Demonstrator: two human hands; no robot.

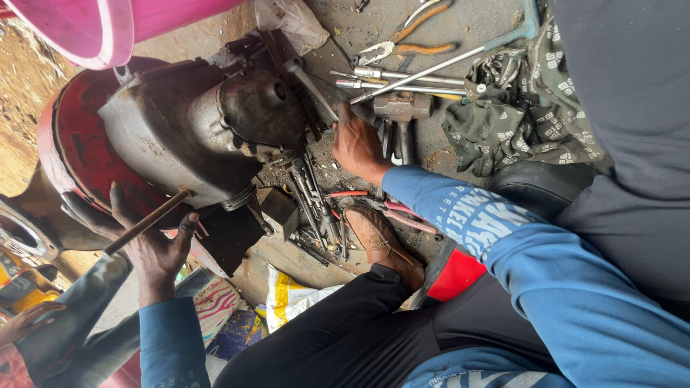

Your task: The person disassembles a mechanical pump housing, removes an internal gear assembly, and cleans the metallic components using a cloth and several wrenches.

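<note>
Pink tub (108,25) cut off by top edge. Right hand (357,144) fingertips hidden among tools under hammer head (402,106). Rod (147,223) far end hidden against grey engine casing (172,129). Small parts by brown shoe (377,241) too cluttered to identify.

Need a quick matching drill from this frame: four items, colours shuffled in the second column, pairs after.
1. bucket
2. pliers handles
3. sleeve on the reaching arm
4. shoe

a. blue
b. brown
c. pink
d. orange

Pairs: 1-c, 2-d, 3-a, 4-b
</note>
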